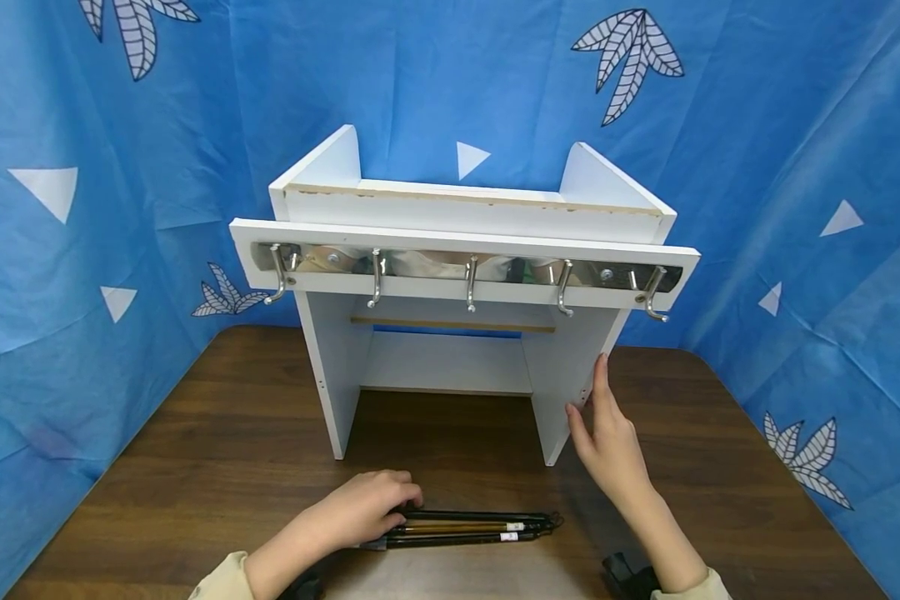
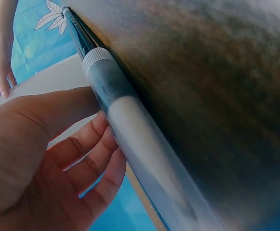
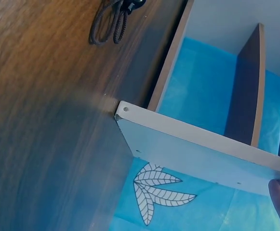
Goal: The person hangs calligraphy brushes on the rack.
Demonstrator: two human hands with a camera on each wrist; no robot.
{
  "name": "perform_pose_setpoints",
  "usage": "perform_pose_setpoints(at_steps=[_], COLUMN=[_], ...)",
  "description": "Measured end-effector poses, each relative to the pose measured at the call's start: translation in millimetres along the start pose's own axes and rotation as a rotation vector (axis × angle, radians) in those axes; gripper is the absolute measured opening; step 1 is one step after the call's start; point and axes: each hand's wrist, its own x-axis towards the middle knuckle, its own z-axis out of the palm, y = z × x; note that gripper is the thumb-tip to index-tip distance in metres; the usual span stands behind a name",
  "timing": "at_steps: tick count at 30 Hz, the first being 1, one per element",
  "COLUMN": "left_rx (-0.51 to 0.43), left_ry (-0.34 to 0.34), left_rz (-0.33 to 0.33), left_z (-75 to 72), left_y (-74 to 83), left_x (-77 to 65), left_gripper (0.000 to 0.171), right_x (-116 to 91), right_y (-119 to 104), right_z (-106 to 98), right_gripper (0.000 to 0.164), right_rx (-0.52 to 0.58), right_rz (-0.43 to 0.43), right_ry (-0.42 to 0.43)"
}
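Several dark-handled calligraphy brushes [image 1: 468, 528] with hanging loops lie side by side on the brown table. My left hand [image 1: 360, 510] holds them at their left end, thumb on one side and fingers curled on the other. Seen from the left wrist, the nearest brush [image 2: 149, 144] has pale bristles inside a clear cap with a ribbed ring. A white shelf unit [image 1: 472, 218] stands beyond the brushes. With straight fingers, my right hand [image 1: 609, 446] touches the front edge of its right side panel [image 3: 197, 144], low down.
A white board with a row of metal hooks [image 1: 470, 279] crosses the front of the unit's upper part. Dark wood tabletop [image 1: 195, 475] spreads to both sides. Blue cloth [image 1: 195, 150] with leaf prints hangs behind and at the sides.
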Motion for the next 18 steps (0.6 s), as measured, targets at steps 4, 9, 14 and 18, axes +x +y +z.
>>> perform_pose_setpoints(at_steps=[4,9,14,18], left_rx=[0.058,0.134,0.164,0.157], left_ry=[0.007,0.020,0.029,0.034], left_rz=[0.004,0.012,0.011,0.001], left_z=[-0.9,-2.1,-3.7,-5.4], left_y=[1.0,1.2,1.6,0.7], left_x=[0.0,-0.9,-3.0,-5.4], left_gripper=[0.021,0.022,0.021,0.021], right_x=[-0.2,0.1,-0.2,-0.3], right_y=[-0.2,-0.8,-2.9,-3.9], right_z=[1.3,3.8,5.8,6.9], right_gripper=[0.090,0.093,0.095,0.094], right_rx=[-0.008,-0.028,-0.049,-0.051], right_rz=[0.000,0.006,0.020,0.016], right_ry=[0.004,0.032,0.042,0.044])
